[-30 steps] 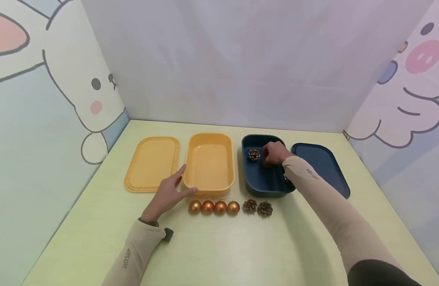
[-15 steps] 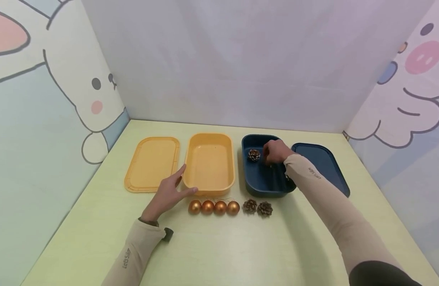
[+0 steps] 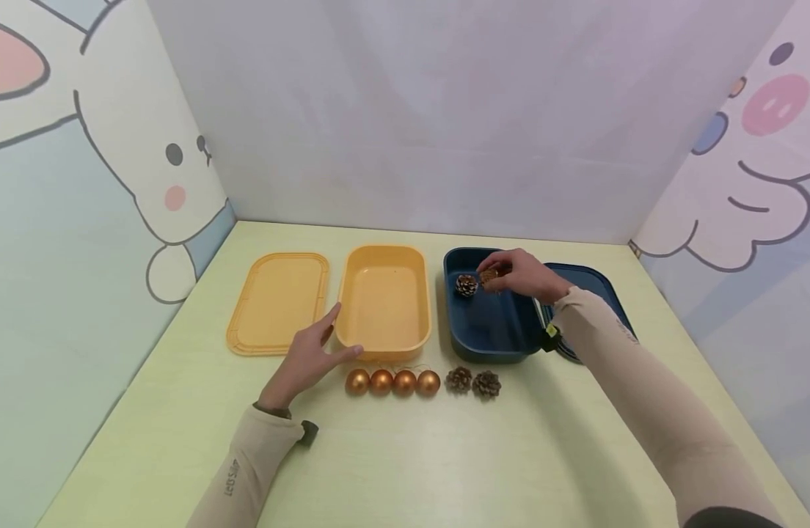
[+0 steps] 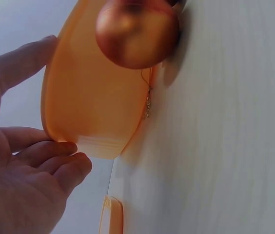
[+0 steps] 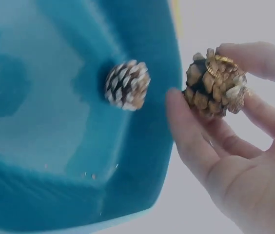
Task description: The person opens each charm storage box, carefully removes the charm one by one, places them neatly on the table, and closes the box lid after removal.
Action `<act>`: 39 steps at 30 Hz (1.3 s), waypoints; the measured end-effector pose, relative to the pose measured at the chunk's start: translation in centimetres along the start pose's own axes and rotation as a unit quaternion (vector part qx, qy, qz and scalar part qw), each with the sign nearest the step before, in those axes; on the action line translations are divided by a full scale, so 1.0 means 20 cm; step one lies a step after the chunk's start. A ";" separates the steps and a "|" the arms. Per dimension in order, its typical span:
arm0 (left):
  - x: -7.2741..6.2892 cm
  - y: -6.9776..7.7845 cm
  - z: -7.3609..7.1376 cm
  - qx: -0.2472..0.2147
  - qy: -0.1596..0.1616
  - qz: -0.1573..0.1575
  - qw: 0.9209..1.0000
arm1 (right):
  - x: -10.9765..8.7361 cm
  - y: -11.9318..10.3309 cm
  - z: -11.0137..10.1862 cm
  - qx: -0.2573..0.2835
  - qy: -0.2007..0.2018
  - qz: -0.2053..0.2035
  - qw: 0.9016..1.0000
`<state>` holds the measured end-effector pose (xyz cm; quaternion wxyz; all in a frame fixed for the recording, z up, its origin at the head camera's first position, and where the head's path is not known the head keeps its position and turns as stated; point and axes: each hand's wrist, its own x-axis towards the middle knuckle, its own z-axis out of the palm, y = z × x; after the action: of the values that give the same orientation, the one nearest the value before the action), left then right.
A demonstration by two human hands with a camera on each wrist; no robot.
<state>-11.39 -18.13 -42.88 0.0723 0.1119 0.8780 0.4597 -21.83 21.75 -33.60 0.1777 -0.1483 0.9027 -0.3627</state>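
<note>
In the head view my left hand spans the near-left corner of a yellow plastic box, thumb extended at its front and fingers at its left side. The left wrist view has these fingers against the box rim, loosely bent. My right hand pinches a brown pine cone with gold cord between thumb and fingers. It holds the cone over the dark blue box. Inside that box sits another pine cone with white-tipped scales, left of the held one.
Several copper-gold baubles form a row before the yellow box. Two more pine cones, a left one and a right one, lie beside them. A yellow lid lies left, a blue lid right, partly behind my forearm.
My right hand has risen inside the blue box and turned, bringing the pinched pine cone into sight. My left hand stays at the yellow box.
</note>
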 end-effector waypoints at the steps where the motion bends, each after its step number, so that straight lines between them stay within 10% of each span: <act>1: 0.00 0.00 0.00 0.001 0.000 0.000 1.000 | -0.02 0.00 0.00 0.020 -0.005 -0.005 1.000; 13: 0.00 0.00 0.00 0.007 0.001 0.002 1.000 | -0.30 -0.01 0.05 0.102 -0.020 -0.005 0.995; 21: 0.00 0.01 0.00 0.005 0.004 0.008 1.000 | -0.46 0.07 0.10 0.260 -0.084 -0.031 0.962; 39: -0.01 0.01 0.00 0.013 0.004 0.006 1.000 | -0.62 0.16 0.21 0.239 -0.050 -0.084 0.966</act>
<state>-11.25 -18.01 -42.73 0.0640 0.1166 0.8835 0.4491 -9.43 26.35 -36.14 0.2215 -0.1951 0.7640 -0.5738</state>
